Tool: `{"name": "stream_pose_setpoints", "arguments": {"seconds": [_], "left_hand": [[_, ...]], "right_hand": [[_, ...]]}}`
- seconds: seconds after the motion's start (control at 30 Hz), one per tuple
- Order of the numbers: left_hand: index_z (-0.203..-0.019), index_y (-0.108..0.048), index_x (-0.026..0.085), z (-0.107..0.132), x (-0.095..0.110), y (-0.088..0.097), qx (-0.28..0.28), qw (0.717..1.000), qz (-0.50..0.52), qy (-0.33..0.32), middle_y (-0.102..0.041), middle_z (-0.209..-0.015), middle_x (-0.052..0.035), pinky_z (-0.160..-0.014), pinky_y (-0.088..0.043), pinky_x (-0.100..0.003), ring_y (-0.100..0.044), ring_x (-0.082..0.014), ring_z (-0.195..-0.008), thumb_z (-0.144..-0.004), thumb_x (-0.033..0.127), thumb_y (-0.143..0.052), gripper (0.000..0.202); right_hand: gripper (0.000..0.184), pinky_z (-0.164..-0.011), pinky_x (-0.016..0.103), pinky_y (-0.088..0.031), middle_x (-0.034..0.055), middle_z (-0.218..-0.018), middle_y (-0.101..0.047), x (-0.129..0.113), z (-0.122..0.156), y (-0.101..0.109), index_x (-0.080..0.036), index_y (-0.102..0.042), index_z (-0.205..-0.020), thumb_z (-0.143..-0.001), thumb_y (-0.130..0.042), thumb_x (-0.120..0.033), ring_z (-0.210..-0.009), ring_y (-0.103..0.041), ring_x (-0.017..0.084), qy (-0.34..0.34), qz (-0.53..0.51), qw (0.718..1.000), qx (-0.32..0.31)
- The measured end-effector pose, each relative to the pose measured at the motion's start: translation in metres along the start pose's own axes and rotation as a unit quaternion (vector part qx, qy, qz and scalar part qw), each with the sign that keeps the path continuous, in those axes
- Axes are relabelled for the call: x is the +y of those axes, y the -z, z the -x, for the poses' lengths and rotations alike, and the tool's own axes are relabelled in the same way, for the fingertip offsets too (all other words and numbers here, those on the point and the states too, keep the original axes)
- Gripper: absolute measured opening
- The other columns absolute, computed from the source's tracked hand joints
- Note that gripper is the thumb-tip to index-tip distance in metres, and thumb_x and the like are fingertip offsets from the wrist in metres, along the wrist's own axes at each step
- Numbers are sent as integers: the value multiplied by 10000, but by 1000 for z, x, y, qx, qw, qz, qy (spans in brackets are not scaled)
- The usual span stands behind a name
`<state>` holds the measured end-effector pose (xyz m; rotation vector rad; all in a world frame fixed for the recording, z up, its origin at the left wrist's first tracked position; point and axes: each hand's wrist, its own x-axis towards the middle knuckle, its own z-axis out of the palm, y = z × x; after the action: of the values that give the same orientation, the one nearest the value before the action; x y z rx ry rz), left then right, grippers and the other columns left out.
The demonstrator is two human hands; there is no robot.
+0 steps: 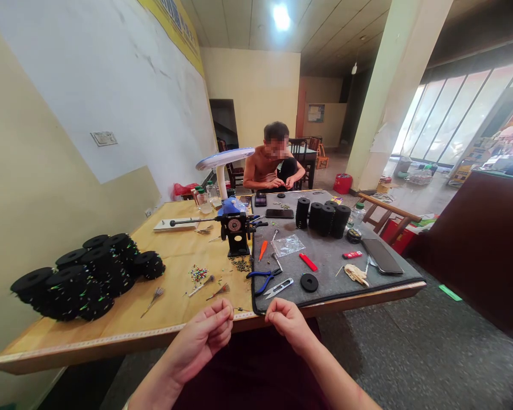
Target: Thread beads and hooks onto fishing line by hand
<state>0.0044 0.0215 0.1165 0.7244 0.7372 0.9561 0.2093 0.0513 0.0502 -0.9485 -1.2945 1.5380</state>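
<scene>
At the table's (175, 249) left edge we log black foam rolls (68, 279); farther right, near the front edge, coloured beads (199, 274). Our left hand (211, 329) is at that edge, fingertips together; contents: cannot tell. Snips (284, 283) lie just beyond our right hand (291, 324), likewise pinched, contents unclear. Right of them, 1 foam disc (309, 288). Step, judged: fine 2-handed fingertip work; next move calls for steady pinches.

Yellow-brown wooden table (171, 259): white marked strip (132, 336) along the near edge
Left end: clustered black foam cylinders studded with coloured bits (105, 267)
Centre: black device with a round dial (235, 228)
Grey, black-edged fabric mat (331, 283): blue-handled pliers (263, 279), silver metal snips (279, 288), flat black ring (309, 282), plain black cylinders (324, 219)
</scene>
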Motion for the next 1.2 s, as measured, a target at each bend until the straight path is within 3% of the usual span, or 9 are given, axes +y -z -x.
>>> {"name": "stream_pose_setpoints", "arguments": {"seconds": [0.17, 0.3, 0.37, 0.47, 0.6, 0.83, 1.2], "left_hand": [[-672, -554, 139, 1, 2, -2, -1, 1000, -1, 2, -246, -487, 110, -435, -157, -191, -147, -37, -442, -703, 324, -765, 282], [-681, -554, 140, 2, 4, -4, -16, 1000, -10, 8, -239, -492, 109, -438, -160, -192, -157, -39, -443, -727, 322, -745, 268], [-689, -552, 142, 3, 5, -5, -24, 1000, -12, 10, -237, -492, 110, -437, -162, -191, -162, -40, -441, -734, 326, -739, 266], [-695, -547, 146, 4, 4, -6, -33, 999, -7, 10, -223, -490, 113, -436, -166, -189, -159, -40, -437, -745, 323, -728, 259], [-699, -548, 148, 4, 3, -5, -42, 999, 7, 11, -212, -486, 116, -429, -159, -186, -150, -40, -431, -753, 308, -721, 242], [-704, -567, 133, 2, -1, 0, -46, 999, 17, 9, -203, -477, 121, -421, -157, -175, -130, -35, -423, -776, 286, -698, 213], [-694, -561, 134, 0, -7, 2, -31, 999, 44, -2, -210, -477, 120, -426, -160, -175, -136, -36, -427, -759, 277, -716, 220]], "right_hand": [[186, -447, 210, -190, -92, -461, -353, 5, 1, 2, -175, -534, -612, -700, -614, -319, -424, -232, 58, 6, -13, 1000, -1], [268, -500, 225, -315, -25, -529, -551, 6, 1, 10, -158, -639, -725, -792, -564, -406, -465, -415, 94, 20, 46, 998, -46], [294, -607, 269, -399, 34, -653, -658, 3, 1, 14, -169, -692, -772, -834, -530, -406, -610, -547, 157, 61, 143, 987, -25], [239, -771, 328, -418, 65, -807, -699, -9, 2, 14, -210, -718, -800, -857, -536, -354, -816, -589, 219, 159, 264, 951, 26], [170, -829, 330, -407, 64, -891, -689, -28, 5, -1, -230, -694, -911, -868, -550, -310, -893, -577, 215, 228, 255, 939, -14], [167, -749, 296, -428, 54, -816, -691, -30, 2, -29, -179, -685, -811, -841, -562, -288, -782, -599, 187, 177, 179, 967, -38], [91, -715, 276, -450, 24, -744, -676, -24, 1, -36, -167, -603, -736, -794, -560, -222, -711, -589, 157, 130, 98, 986, -44]]}}
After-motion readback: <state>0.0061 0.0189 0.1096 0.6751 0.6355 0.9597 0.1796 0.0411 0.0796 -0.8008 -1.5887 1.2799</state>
